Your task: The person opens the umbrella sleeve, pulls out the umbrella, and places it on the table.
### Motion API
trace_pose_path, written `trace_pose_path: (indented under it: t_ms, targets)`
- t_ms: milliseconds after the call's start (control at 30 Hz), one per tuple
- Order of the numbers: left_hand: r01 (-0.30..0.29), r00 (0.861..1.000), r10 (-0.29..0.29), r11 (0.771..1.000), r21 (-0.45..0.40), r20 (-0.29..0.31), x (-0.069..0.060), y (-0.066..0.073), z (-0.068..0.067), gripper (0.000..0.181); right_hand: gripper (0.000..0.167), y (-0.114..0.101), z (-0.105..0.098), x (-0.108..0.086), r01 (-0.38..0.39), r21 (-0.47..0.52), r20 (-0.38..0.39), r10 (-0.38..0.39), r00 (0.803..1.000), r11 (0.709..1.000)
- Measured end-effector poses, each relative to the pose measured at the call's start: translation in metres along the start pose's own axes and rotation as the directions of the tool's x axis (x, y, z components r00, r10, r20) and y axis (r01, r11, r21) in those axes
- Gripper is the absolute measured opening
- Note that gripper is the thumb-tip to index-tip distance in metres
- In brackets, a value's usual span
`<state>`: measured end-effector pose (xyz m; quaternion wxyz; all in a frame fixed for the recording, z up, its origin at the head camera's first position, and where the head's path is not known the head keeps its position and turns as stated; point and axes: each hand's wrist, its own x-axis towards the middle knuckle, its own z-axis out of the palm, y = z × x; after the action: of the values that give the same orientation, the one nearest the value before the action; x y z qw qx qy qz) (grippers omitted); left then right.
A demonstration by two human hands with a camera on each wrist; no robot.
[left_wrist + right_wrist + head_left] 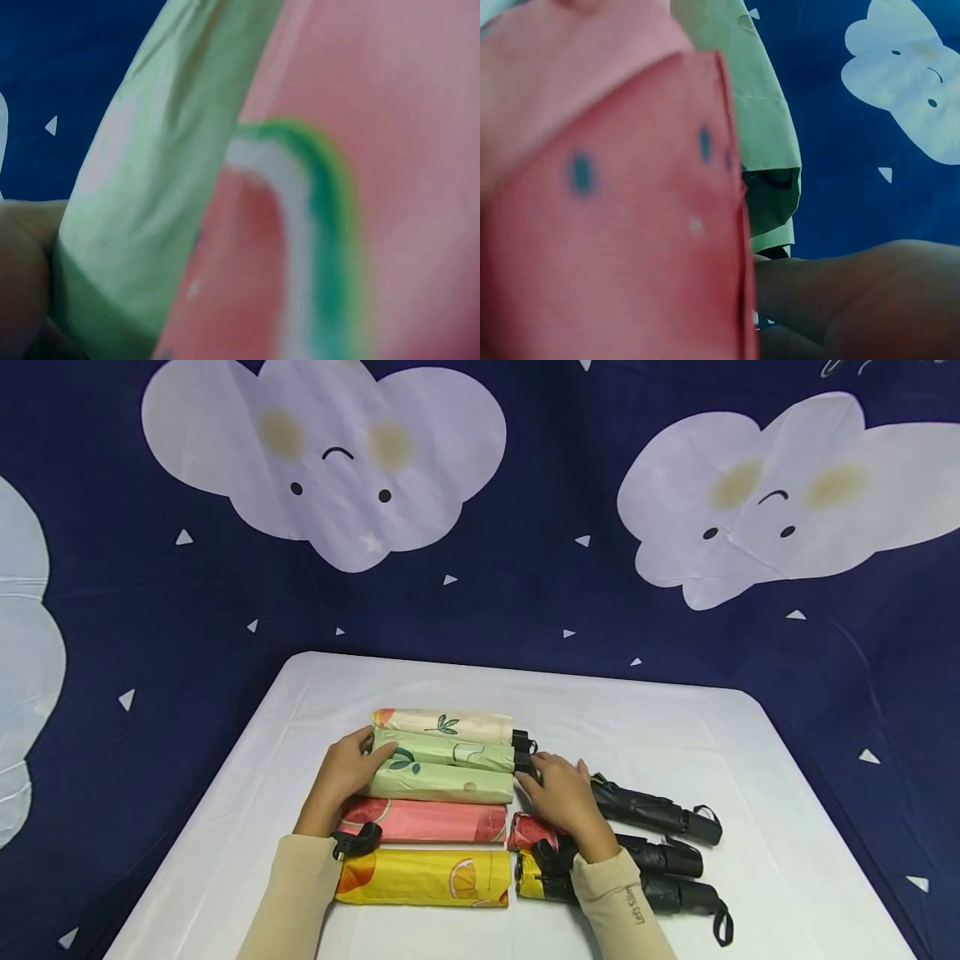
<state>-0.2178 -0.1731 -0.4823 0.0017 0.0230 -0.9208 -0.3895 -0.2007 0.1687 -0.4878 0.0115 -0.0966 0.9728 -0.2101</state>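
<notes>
A green-sleeved folding umbrella (435, 750) lies between both hands. My left hand (348, 768) grips its left end, thumb on top. At its black handle end, the right hand (558, 789) holds on with thumb and fingers. Against its near side lies a flat green umbrella sleeve (450, 785). Beyond it rests a cream-sleeved umbrella (450, 725) with a leaf print. In the left wrist view, the pink watermelon-print sleeve (420, 187) covers much of the picture, and the left hand (22, 277) shows at the edge. The right hand (870, 300) appears low in the right wrist view.
Nearer me lie the pink sleeve (442, 822) and a yellow orange-print sleeve (420, 877). Several black folded umbrellas (656, 810) lie at right, partly under the right forearm. All rest on a white table (765, 793) before a dark blue cloud-print cloth (540, 593).
</notes>
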Motion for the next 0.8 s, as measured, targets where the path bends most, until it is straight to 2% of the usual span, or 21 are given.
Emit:
trace_pose_path:
  t_ms: [67,300,467,533,633,800]
  targets:
    - [-0.008,1.000,0.008,1.000,-0.021,0.011,0.001,0.001,0.001,0.058,0.052,0.001,-0.002,0.000,0.008,-0.001,0.008,-0.008,1.000,1.000]
    - [-0.021,0.998,0.024,0.999,-0.050,0.054,-0.003,-0.001,-0.004,0.066,0.049,-0.002,-0.001,0.002,0.027,-0.002,0.028,-0.027,0.999,1.000]
    - [-0.037,0.995,0.041,0.998,-0.058,0.086,-0.003,-0.001,-0.005,0.069,0.047,-0.001,-0.002,0.002,0.065,0.031,0.011,-0.065,0.998,0.997]
    - [-0.039,0.995,0.045,0.997,-0.068,0.085,-0.004,-0.001,-0.006,0.071,0.044,-0.001,-0.003,0.001,0.086,0.066,-0.006,-0.085,0.996,0.994]
    - [-0.038,0.997,0.045,0.995,-0.097,0.061,-0.006,-0.002,-0.008,0.071,0.027,-0.002,-0.007,0.001,0.119,0.137,-0.033,-0.116,0.993,0.983]
    - [-0.076,0.997,0.080,0.986,-0.150,0.020,-0.008,0.004,-0.016,0.068,0.032,-0.001,-0.023,-0.002,0.060,0.280,-0.027,-0.055,0.998,0.958]
